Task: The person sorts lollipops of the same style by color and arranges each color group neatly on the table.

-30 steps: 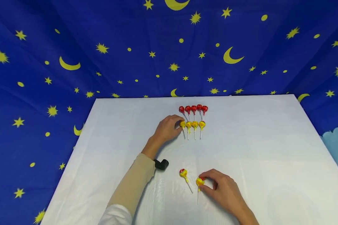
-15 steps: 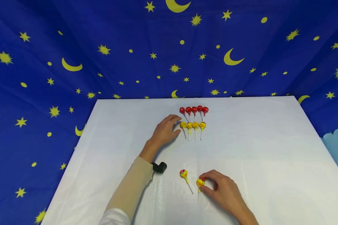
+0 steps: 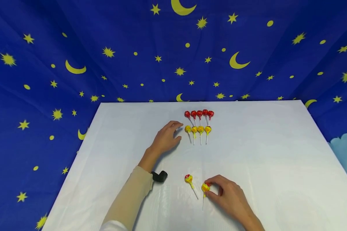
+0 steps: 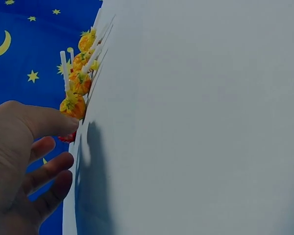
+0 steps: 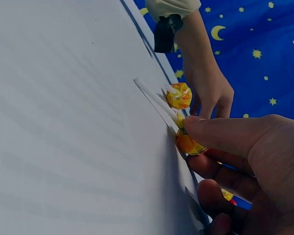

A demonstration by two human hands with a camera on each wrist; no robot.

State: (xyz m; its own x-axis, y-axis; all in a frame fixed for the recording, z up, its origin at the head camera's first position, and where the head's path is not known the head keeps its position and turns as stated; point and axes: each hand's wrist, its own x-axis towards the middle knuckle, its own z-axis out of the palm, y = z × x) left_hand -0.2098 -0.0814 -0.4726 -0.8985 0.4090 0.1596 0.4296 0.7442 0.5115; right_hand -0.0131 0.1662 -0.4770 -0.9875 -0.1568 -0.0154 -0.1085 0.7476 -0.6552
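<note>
In the head view my left hand [image 3: 165, 137] is just left of a row of several yellow lollipops [image 3: 200, 129], thumb and fingers spread with nothing between them. The leftmost yellow lollipop [image 3: 188, 129] lies nearest to it, apart from the fingertips. Nearer the front, my right hand [image 3: 229, 195] pinches a yellow and red lollipop [image 3: 205, 187] by its wrapped head between thumb and fingers; the right wrist view shows this lollipop [image 5: 188, 143] with its white stick pointing away. Left of it lies another yellow and red lollipop [image 3: 188, 179] on the white table.
Behind the yellow row lies a row of several red lollipops [image 3: 199, 114], their sticks toward the yellow heads. The white table [image 3: 263, 144] ends at a blue curtain [image 3: 127, 38] with stars and moons. A black camera mount [image 3: 160, 176] juts from my left wrist.
My left hand has let go of the leftmost yellow lollipop and drawn back to the left, its fingers spreading. The right hand has stayed in place on its lollipop.
</note>
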